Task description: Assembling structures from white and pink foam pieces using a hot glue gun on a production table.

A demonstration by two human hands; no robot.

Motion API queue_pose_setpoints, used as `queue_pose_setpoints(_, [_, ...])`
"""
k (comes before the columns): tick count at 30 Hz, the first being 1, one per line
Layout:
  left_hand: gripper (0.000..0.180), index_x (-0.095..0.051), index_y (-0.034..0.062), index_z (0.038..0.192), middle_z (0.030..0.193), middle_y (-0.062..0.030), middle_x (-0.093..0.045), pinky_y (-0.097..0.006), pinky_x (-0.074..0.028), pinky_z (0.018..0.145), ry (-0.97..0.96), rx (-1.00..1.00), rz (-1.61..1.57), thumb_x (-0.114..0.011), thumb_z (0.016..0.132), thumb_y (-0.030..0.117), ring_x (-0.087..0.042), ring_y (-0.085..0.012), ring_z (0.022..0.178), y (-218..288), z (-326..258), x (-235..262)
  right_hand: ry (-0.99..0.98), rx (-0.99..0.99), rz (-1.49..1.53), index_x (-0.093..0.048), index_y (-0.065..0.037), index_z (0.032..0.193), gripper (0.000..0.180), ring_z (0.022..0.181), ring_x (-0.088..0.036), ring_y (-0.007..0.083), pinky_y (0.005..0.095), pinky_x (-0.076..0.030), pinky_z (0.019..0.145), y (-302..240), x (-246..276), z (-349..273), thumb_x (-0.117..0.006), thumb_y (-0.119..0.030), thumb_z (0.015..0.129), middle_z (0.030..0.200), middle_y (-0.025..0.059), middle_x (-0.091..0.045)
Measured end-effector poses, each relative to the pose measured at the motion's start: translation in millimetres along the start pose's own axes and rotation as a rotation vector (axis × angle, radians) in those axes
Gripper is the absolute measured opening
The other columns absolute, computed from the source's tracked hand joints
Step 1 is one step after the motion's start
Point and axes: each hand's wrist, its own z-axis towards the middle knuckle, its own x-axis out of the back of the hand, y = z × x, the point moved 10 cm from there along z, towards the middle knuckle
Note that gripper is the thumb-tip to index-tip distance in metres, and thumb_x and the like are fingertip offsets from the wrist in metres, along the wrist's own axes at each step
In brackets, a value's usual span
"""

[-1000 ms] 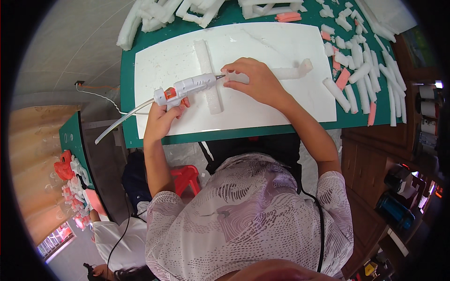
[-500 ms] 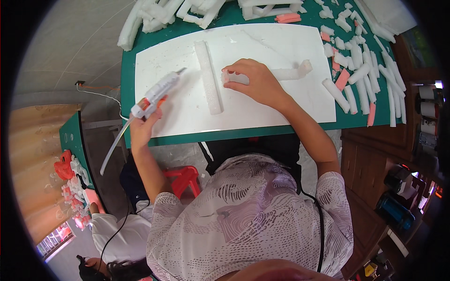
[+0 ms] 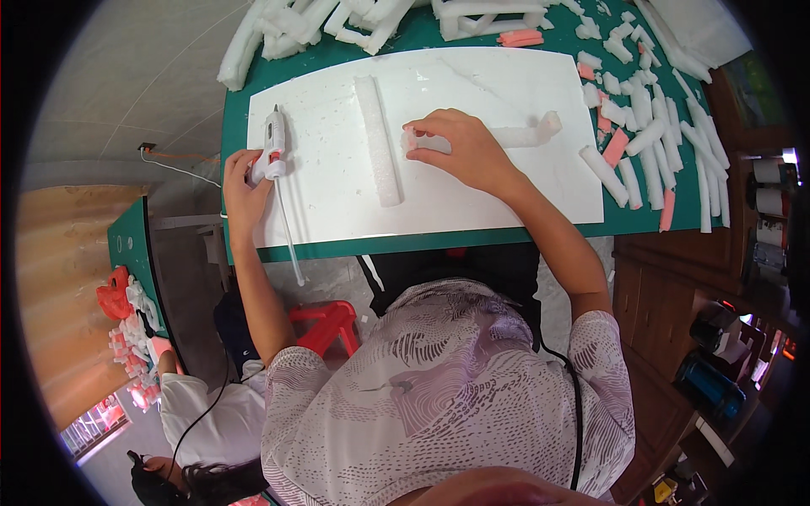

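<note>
My left hand [image 3: 245, 187] is closed round the handle of a white and orange hot glue gun [image 3: 274, 139] at the left edge of the white board [image 3: 329, 215]. Its nozzle points to the far side, and a long clear glue stick [image 3: 288, 232] trails out of its back. With thumb and fingers, my right hand [image 3: 462, 150] pinches the end of a white foam piece [image 3: 409, 139]. A foam strip [image 3: 523, 136] with an upturned far end runs out behind that hand; whether the two join is hidden. Between my hands lies a long white foam bar [image 3: 377, 139].
Loose white foam sticks [image 3: 654, 169] and pink pieces [image 3: 616, 145] cover the green table's right side. Foam frames [image 3: 363, 25] stand along the far edge. A red stool [image 3: 325, 325] is below the table. At lower left sits another person [image 3: 211, 422] in white.
My left hand has moved the glue gun leftward, away from the foam bar, and turned its nozzle from far right to straight away from me. My right hand stays nearly still.
</note>
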Motion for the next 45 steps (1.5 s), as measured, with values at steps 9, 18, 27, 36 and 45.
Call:
queue_pose_setpoints(9, [0.044,-0.062,0.0055,0.118,0.126,-0.0100,-0.053,-0.035,-0.045,0.094,-0.190,0.046,-0.092,-0.069,0.075,0.000,-0.054,-0.0255,0.114,7.8,-4.9,-3.5,-0.024,-0.007,0.012,-0.069,-0.008,0.113,0.037,0.094,-0.063,0.0243,0.0339,-0.049,0.085,0.8,1.2,-0.5,-0.074,-0.026,0.082,0.100,0.0093,-0.068])
queue_pose_setpoints(18, [0.040,-0.058,0.0047,0.122,0.129,-0.0150,-0.052,-0.037,-0.043,0.098,-0.102,-0.129,0.076,-0.060,0.083,0.001,-0.053,-0.0317,0.117,93.1,-1.6,5.2,0.168,0.044,-0.038,-0.066,-0.002,0.109,0.034,0.091,-0.063,0.0278,0.0358,-0.050,0.082,-25.8,48.0,-37.8,-0.073,-0.021,0.082,0.098,0.0123,-0.066])
queue_pose_setpoints(27, [0.039,-0.055,0.0038,0.127,0.118,-0.0176,-0.055,-0.039,-0.047,0.088,-0.339,-0.222,-0.092,-0.059,0.092,0.020,-0.058,-0.0325,0.106,155.5,41.7,-77.3,0.677,-0.206,0.182,-0.060,-0.002,0.093,0.016,0.070,-0.053,0.0112,0.0229,-0.045,0.065,56.4,129.8,-129.7,-0.071,-0.004,0.082,0.081,0.0042,-0.059])
queue_pose_setpoints(36, [0.066,-0.044,0.0114,0.138,0.097,-0.0210,-0.064,-0.044,-0.050,0.073,-0.378,0.032,0.306,-0.068,0.084,0.041,-0.066,-0.0336,0.084,144.1,70.2,-115.7,0.588,-0.381,0.204,-0.056,-0.005,0.127,0.049,0.083,-0.058,0.0127,0.0225,-0.047,0.065,84.3,116.8,-124.9,-0.072,-0.006,0.081,0.112,0.0086,-0.061])
queue_pose_setpoints(45, [0.055,-0.045,0.0066,0.129,0.095,-0.0235,-0.064,-0.042,-0.052,0.075,-0.331,-0.071,0.143,-0.065,0.079,0.016,-0.066,-0.0367,0.081,162.9,72.9,-103.1,0.572,-0.337,0.171,-0.062,-0.002,0.119,0.037,0.080,-0.061,0.0147,0.0229,-0.046,0.061,81.1,117.3,-115.5,-0.070,-0.010,0.084,0.109,0.0100,-0.063])
